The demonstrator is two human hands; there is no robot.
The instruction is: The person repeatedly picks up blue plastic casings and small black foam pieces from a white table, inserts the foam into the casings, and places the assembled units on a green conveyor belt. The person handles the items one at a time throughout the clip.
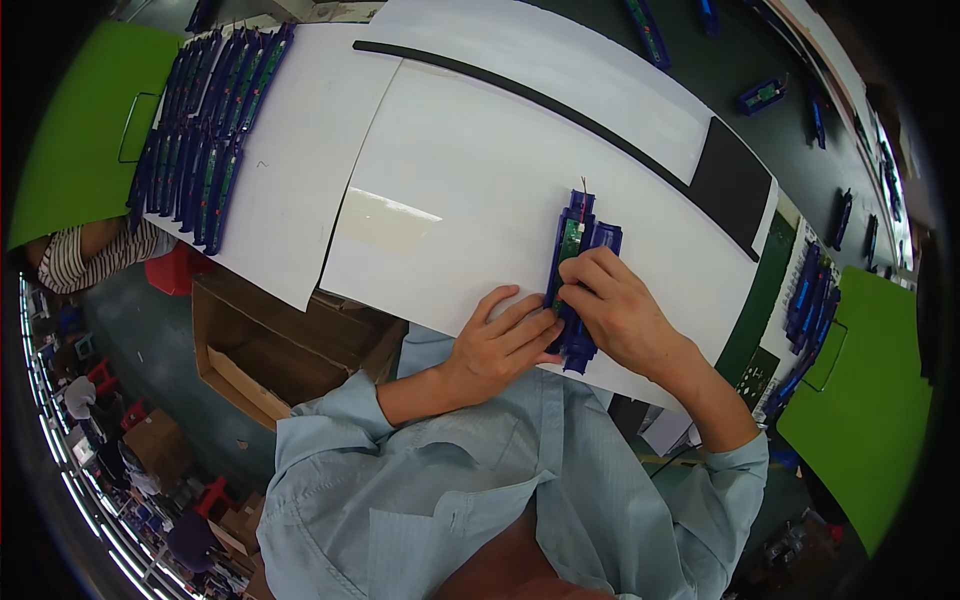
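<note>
In front of me on the white work surface lies a long blue plastic housing with a green circuit board [571,236] in it; thin wires stick up from its far end. A second blue plastic housing [607,237] lies against its right side. My left hand [497,345] grips the near part of the first housing from the left, fingertips on its edge. Over the middle of the board, my right hand [622,310] has its thumb and fingers pinched together. Whatever sits between those fingertips is hidden.
Rows of blue housings with green boards [205,135] lie at the far left, beside a green panel [85,130]. More blue housings [812,300] lie at the right. A black strip [530,95] crosses the far side. An open cardboard box [285,340] stands below the left edge.
</note>
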